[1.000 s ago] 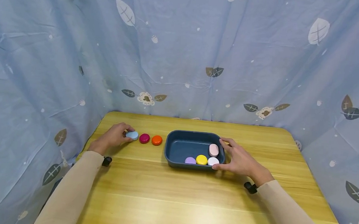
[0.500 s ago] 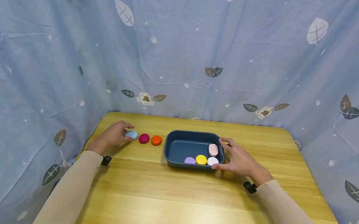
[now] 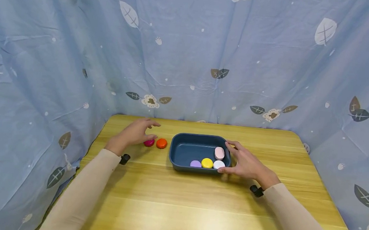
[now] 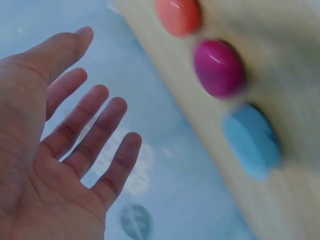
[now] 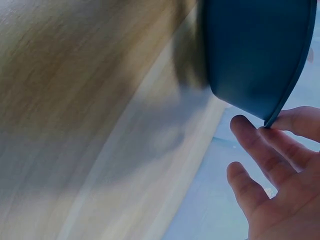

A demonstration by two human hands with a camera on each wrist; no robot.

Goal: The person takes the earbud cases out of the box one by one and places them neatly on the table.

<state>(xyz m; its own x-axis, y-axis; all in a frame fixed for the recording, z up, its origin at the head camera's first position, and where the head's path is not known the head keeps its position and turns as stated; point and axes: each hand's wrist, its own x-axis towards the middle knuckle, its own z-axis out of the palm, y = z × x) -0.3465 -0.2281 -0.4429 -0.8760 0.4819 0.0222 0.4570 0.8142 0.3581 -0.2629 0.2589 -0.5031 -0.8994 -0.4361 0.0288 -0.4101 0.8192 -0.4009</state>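
My left hand [image 3: 133, 132] is over the left of the table with fingers spread, holding nothing. Its thumb overlaps a glossy magenta rounded piece [image 3: 149, 143] in the head view; an orange rounded piece [image 3: 161, 143] lies just right of that. A light blue rounded piece [image 4: 252, 141] shows in the left wrist view, in line with those two, but the hand hides it from the head camera. At the right end of a dark blue rectangular box [image 3: 184, 153], my right hand [image 3: 248, 164] grips the rim, thumb at the front corner and fingers farther back.
Inside the box are a pale pink oval piece [image 3: 219, 153], a white one [image 3: 219, 164], a yellow one [image 3: 207, 163] and a purple one [image 3: 195, 164]. The wooden table [image 3: 177, 204] ends at a blue patterned curtain [image 3: 189, 57].
My left hand has let go of the light blue piece, then lifted and moved right, over the magenta piece. The right hand has stayed at the box, which has not moved.
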